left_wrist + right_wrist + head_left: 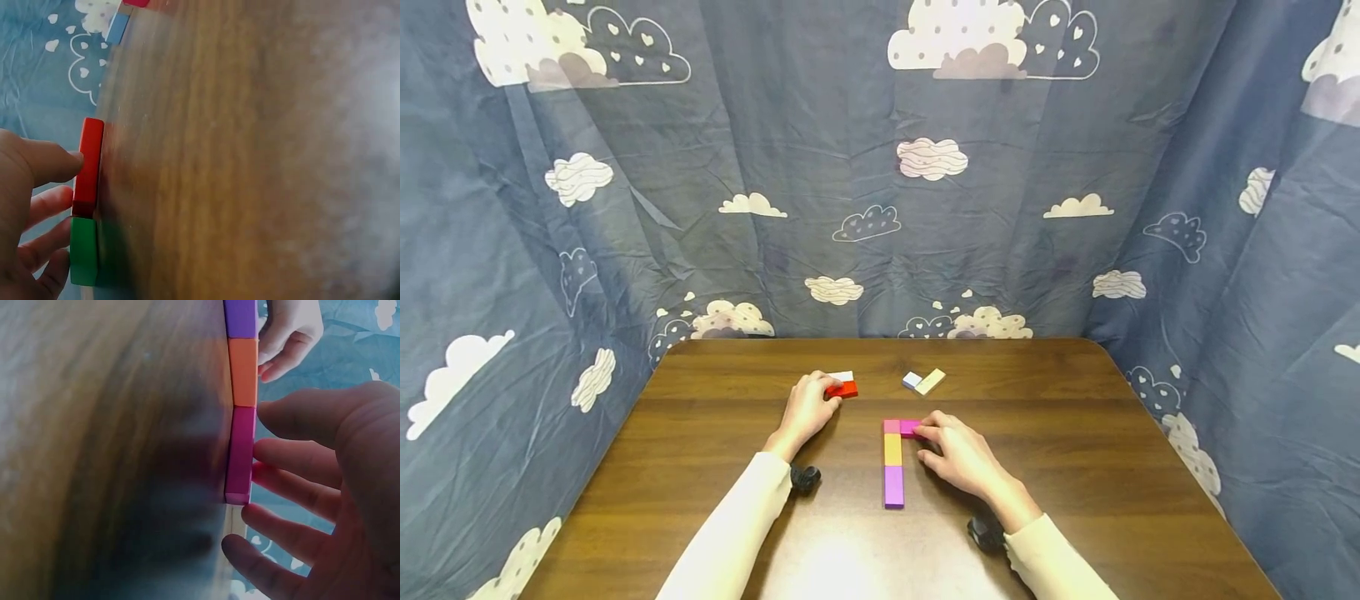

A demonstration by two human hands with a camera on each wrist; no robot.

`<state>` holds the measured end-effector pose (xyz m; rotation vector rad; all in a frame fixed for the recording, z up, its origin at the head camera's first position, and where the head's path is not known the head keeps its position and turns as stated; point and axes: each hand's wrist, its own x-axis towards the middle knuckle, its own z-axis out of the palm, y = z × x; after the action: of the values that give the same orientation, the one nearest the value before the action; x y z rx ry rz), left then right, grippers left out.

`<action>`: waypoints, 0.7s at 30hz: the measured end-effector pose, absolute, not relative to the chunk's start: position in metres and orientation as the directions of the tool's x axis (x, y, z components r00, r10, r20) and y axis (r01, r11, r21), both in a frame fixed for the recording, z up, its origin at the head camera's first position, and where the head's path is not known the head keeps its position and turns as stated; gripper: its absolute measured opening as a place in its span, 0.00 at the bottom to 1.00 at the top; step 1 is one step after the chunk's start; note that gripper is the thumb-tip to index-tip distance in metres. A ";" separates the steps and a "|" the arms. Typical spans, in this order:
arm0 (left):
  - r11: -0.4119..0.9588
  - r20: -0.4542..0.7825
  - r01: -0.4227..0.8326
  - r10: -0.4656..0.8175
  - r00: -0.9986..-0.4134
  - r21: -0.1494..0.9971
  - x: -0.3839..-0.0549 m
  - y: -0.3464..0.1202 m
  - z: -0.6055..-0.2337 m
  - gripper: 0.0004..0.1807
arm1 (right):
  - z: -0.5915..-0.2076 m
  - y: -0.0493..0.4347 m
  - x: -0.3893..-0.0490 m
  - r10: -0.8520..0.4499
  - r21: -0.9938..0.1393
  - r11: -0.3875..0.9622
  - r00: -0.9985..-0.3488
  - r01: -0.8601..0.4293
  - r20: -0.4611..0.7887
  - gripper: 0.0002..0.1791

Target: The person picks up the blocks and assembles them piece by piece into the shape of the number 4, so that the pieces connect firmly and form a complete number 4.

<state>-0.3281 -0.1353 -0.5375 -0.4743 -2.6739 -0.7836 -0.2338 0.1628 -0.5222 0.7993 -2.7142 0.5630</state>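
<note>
My left hand touches a red block with its fingertips, near the table's far side. A white block lies against the red one's far edge. In the left wrist view a green block sits end to end with the red one, beside the lower fingers; the hand hides it from the head view. My right hand rests its fingertips at a magenta block, fingers spread and fairly straight. That block adjoins a pink block, which tops a column with an orange block and a purple block.
Beyond the column, a pale lavender block and a cream block lie touching at an angle. The brown wooden table ends at a blue cloud-patterned curtain. A dark wrist device is on the right arm.
</note>
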 end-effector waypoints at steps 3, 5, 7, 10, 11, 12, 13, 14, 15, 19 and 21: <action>0.806 0.373 0.383 0.220 -0.901 0.452 -0.329 -0.135 -0.539 0.15 | -0.522 0.162 -0.232 -0.470 -0.302 0.770 -0.819 -0.563 0.329 0.21; 0.815 0.366 0.375 0.219 -0.905 0.441 -0.331 -0.135 -0.540 0.16 | -0.522 0.162 -0.232 -0.474 -0.302 0.770 -0.821 -0.562 0.319 0.21; 0.822 0.358 0.372 0.222 -0.907 0.431 -0.332 -0.135 -0.538 0.17 | -0.521 0.162 -0.232 -0.478 -0.300 0.770 -0.820 -0.564 0.315 0.21; 0.829 0.359 0.380 0.236 -0.903 0.411 -0.335 -0.134 -0.536 0.18 | -0.520 0.163 -0.233 -0.478 -0.296 0.771 -0.820 -0.564 0.316 0.21; 0.830 0.358 0.381 0.239 -0.903 0.408 -0.335 -0.133 -0.535 0.18 | -0.519 0.163 -0.233 -0.478 -0.296 0.771 -0.819 -0.564 0.317 0.21; 0.830 0.353 0.381 0.241 -0.904 0.407 -0.336 -0.133 -0.534 0.18 | -0.519 0.164 -0.234 -0.477 -0.296 0.771 -0.820 -0.563 0.317 0.21; 0.830 0.349 0.381 0.244 -0.905 0.407 -0.337 -0.133 -0.533 0.18 | -0.519 0.164 -0.234 -0.476 -0.295 0.773 -0.821 -0.562 0.316 0.21; 0.833 0.341 0.377 0.244 -0.908 0.406 -0.338 -0.132 -0.533 0.17 | -0.518 0.164 -0.234 -0.475 -0.298 0.773 -0.822 -0.561 0.315 0.21; 0.834 0.329 0.371 0.244 -0.912 0.409 -0.339 -0.132 -0.532 0.17 | -0.518 0.164 -0.235 -0.476 -0.296 0.773 -0.822 -0.561 0.314 0.21; 0.839 0.276 0.347 0.247 -0.929 0.420 -0.341 -0.132 -0.532 0.15 | -0.518 0.165 -0.234 -0.481 -0.304 0.769 -0.823 -0.562 0.302 0.22; 0.841 0.257 0.341 0.250 -0.933 0.421 -0.342 -0.131 -0.531 0.15 | -0.518 0.165 -0.234 -0.484 -0.309 0.766 -0.822 -0.564 0.299 0.22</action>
<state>-0.3417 -0.1312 -0.5312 -0.4590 -2.8277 -0.6990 -0.2341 0.1651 -0.5181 0.8286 -2.7596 0.5783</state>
